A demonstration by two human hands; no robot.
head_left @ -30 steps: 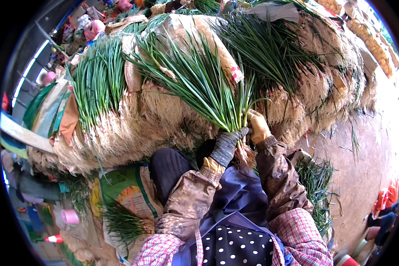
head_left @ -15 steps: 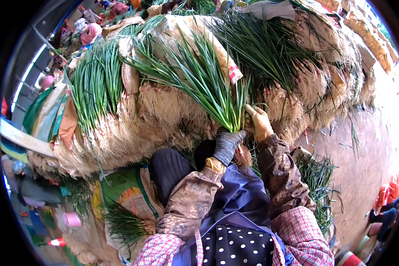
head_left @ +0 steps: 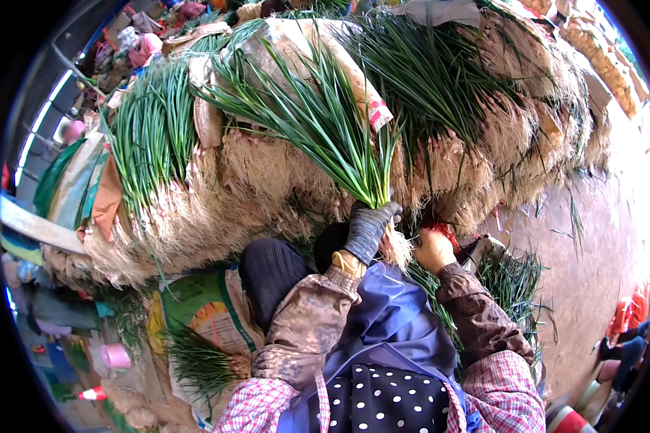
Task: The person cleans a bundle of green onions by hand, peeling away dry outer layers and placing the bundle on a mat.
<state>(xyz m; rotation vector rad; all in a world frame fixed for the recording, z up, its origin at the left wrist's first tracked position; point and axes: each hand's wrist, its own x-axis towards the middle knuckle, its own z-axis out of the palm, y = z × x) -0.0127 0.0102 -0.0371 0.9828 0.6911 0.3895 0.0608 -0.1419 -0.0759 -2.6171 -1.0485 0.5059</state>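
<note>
Green onion bunch (head_left: 325, 119) at frame centre, leaves fanning toward 11 o'clock, roots down. Left hand (head_left: 368, 229), grey glove, fingers clamped round its base. Right hand (head_left: 433, 249) bare, at 3 o'clock of left, on something red; finger state unclear. Heaped onion pile (head_left: 484, 123) from 9 to 2 o'clock behind

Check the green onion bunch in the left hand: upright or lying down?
Upright. The left hand clasps the bunch near its roots, leaves fanning upward, roots hanging below the grip.
</note>
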